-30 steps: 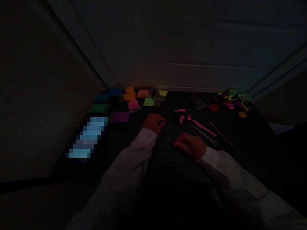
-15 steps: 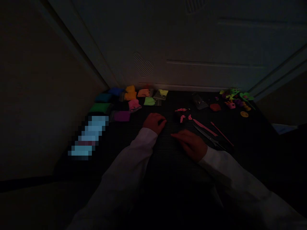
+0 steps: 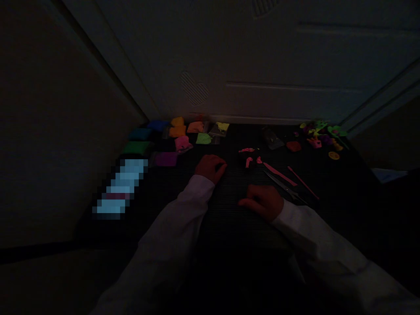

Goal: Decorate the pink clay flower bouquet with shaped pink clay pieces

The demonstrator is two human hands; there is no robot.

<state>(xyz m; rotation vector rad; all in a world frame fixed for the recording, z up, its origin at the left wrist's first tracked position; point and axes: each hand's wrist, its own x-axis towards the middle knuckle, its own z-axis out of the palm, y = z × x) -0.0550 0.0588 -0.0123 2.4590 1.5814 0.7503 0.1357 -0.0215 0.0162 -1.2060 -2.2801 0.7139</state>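
Note:
The scene is very dim. My left hand (image 3: 211,166) rests on a dark ribbed mat (image 3: 229,214) with its fingers curled down; what lies under them is hidden. Further right and nearer to me, my right hand (image 3: 262,200) sits on the mat with its fingers bent in, and nothing under it can be made out. Small pink clay pieces (image 3: 249,161) lie just beyond the right hand. Beside them are a pink strip (image 3: 278,174), a thin pink stick (image 3: 302,183) and dark scissors (image 3: 286,189).
Several bags of coloured clay lie at the back left: green (image 3: 136,148), orange (image 3: 177,130), pink (image 3: 182,143), purple (image 3: 166,159). Small clay figures (image 3: 320,134) and a red lump (image 3: 293,146) are at the back right. A white door (image 3: 262,65) stands behind.
My right hand stretched its fingers forward over the mat half a second ago and has now drawn back with them curled. The left hand has stayed in place.

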